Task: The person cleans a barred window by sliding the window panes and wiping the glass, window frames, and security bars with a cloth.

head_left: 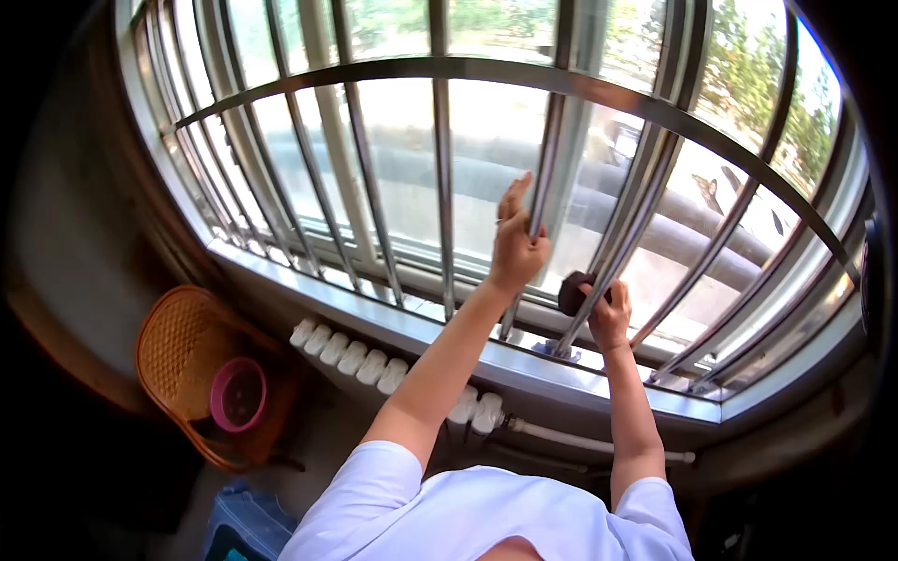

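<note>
My left hand (pixel 519 251) is raised against a vertical metal bar (pixel 548 154) of the window grille. Its fingers stretch upward beside the bar, with the thumb on the other side. Lower and to the right, my right hand (pixel 611 316) is closed on a dark, rounded pad (pixel 574 293), perhaps a sponge or folded cloth. The pad sits among the lower bars, close to the window ledge; bars and fingers partly cover it. Behind the bars is the window glass (pixel 402 159).
A curved horizontal rail (pixel 402 70) crosses the grille. Below the sill (pixel 374 323) runs a white radiator (pixel 351 357) with a pipe (pixel 599 441). At left, a woven chair (pixel 178 346) holds a pink basin (pixel 261 393). Blue translucent plastic (pixel 248 514) lies at lower left.
</note>
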`<state>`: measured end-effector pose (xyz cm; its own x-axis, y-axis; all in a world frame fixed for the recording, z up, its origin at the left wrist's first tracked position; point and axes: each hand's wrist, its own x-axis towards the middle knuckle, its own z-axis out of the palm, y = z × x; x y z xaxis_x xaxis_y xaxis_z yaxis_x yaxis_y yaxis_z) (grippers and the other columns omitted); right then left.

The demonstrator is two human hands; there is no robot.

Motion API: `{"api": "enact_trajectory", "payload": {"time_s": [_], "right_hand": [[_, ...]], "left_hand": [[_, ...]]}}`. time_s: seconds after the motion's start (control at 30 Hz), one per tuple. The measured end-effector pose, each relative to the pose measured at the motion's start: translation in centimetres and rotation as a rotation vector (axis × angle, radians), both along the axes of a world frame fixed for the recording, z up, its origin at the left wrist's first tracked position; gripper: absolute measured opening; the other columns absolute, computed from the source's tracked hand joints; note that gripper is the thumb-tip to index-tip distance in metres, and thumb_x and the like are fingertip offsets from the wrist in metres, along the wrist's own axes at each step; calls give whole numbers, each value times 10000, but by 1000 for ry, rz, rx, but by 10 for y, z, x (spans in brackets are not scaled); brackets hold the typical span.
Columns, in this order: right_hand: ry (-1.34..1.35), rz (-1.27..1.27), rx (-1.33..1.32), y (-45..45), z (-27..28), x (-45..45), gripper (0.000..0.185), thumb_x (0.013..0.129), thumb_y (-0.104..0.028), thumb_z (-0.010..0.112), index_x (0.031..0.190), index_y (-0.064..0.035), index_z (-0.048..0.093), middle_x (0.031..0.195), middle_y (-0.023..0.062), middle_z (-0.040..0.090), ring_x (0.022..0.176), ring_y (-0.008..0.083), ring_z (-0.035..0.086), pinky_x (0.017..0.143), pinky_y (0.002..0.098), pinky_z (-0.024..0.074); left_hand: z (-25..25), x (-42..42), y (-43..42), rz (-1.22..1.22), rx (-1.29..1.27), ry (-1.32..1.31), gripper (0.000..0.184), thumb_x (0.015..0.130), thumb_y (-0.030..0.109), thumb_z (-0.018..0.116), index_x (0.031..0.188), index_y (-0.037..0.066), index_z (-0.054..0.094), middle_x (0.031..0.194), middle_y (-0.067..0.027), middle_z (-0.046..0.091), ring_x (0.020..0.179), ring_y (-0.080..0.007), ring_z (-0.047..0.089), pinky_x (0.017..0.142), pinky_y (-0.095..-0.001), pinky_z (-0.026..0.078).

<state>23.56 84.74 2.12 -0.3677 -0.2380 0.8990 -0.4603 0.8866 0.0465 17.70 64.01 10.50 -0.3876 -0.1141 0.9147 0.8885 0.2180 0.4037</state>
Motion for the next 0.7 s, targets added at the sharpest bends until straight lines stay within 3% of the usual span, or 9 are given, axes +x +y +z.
{"api": "enact_trajectory", "payload": {"time_s": [0.13,0.17,0.2,0.27,0.4,0.47,0.57,0.63,0.7], "right_hand": [[354,63,-324,2,113,-28,350,662,-18,705,988,-148,695,1003,73,519,921,288,533,793,388,472],[451,23,-293,1,137,-33,278,711,-29,696,986,-69,681,1028,97,526,941,277,528,818,370,453],[452,-2,-274,-2,139,-35,293,708,-36,697,998,-76,685,1042,96,527,952,284,526,830,373,451],[382,-50,-218,-2,119,-35,304,696,-46,701,992,-115,694,1061,80,520,938,288,530,806,379,467],[176,-94,50,-5,-3,-21,289,641,-131,769,916,-202,710,1071,26,530,915,277,553,743,368,515],[-150,-122,97,2,-51,3,266,653,-67,732,891,-185,716,1036,52,542,898,302,545,766,399,521],[-302,61,-209,1,-41,20,316,643,51,669,920,-97,702,1014,89,555,945,324,549,796,400,501],[-130,82,-360,4,-7,25,323,661,110,587,920,-53,691,1024,119,563,1010,318,551,881,380,460],[119,29,-331,0,63,47,374,657,126,567,965,-49,684,1041,123,549,1034,294,533,931,376,433]], "left_hand": [[-8,1,-6,11,-102,-132,95,655,-43,556,691,23,498,920,-188,546,1068,-359,466,915,-424,373],[-9,1,-7,16,-122,-161,95,656,-42,560,685,23,497,861,-177,546,1026,-343,483,885,-419,389],[-11,3,-4,5,-136,-179,96,656,-41,563,680,23,496,803,-165,545,984,-327,499,855,-414,405],[-10,1,-2,-30,-137,-165,102,658,-45,553,714,19,497,1020,-195,495,1114,-372,432,946,-433,341],[-7,2,-4,-69,-52,-38,139,663,-54,531,783,10,499,1453,-253,395,1373,-462,297,1129,-473,213],[-2,-1,-8,-32,-70,8,120,677,-44,550,762,15,489,1458,-247,385,1374,-464,295,1112,-482,257],[-2,-2,-7,-38,-31,-2,129,672,-43,570,741,23,484,1447,-250,388,1357,-466,317,1091,-484,301],[-1,-1,-9,-86,-24,-30,137,681,-37,568,729,44,468,1475,-235,365,1375,-455,296,1108,-476,254],[-4,-6,-7,-73,-18,15,142,677,-40,568,730,47,469,1476,-239,361,1378,-450,295,1106,-476,255]]}}
